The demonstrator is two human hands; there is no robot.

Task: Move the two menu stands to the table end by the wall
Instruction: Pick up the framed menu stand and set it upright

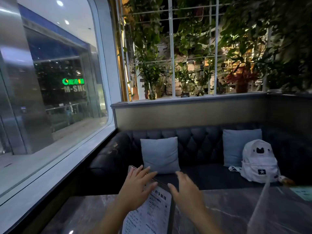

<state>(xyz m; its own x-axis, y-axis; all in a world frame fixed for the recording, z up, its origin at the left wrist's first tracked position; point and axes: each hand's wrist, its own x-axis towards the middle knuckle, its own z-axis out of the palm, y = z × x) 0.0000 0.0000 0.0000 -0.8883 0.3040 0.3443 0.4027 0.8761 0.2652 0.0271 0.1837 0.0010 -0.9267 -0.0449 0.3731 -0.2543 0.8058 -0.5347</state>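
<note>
A menu stand (152,211) with a white printed sheet stands upright on the dark marble table (224,210), near the table's left part. My left hand (137,184) hovers at its top edge with fingers spread; whether it touches the edge I cannot tell. My right hand (185,191) is just right of that top edge, fingers apart, holding nothing. A second, clear stand (261,210) shows blurred at the right of the table, away from both hands.
A large window with a pale sill (55,176) runs along the left end of the table. Behind the table is a dark tufted sofa (199,149) with two grey cushions (159,155) and a white backpack (258,161). A green paper (302,193) lies at the far right.
</note>
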